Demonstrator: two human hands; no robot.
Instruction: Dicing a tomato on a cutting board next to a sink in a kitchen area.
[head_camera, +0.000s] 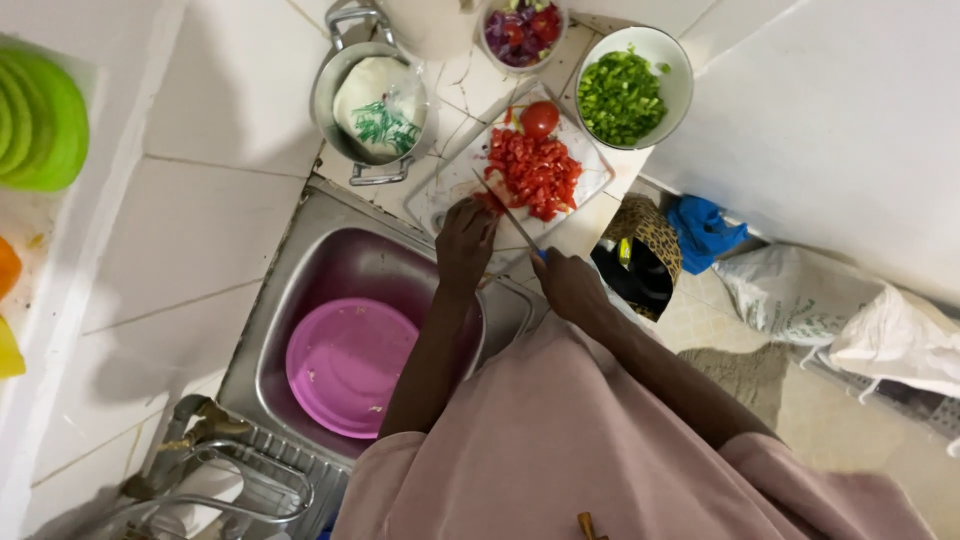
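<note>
A white cutting board (450, 190) lies on the counter beside the sink, with a pile of chopped red tomato (535, 172) and one whole tomato (540, 118) on it. My left hand (465, 240) presses a piece of tomato at the board's near edge. My right hand (567, 283) grips a knife (508, 212) by its blue handle, the blade angled across the board next to my left fingers.
A white bowl of chopped green pepper (622, 95) and a bowl of chopped red onion (522, 32) stand beyond the board. A metal pot (372, 105) sits to its left. The steel sink (330, 260) holds a pink plate (350, 365). Bags lie on the floor at right.
</note>
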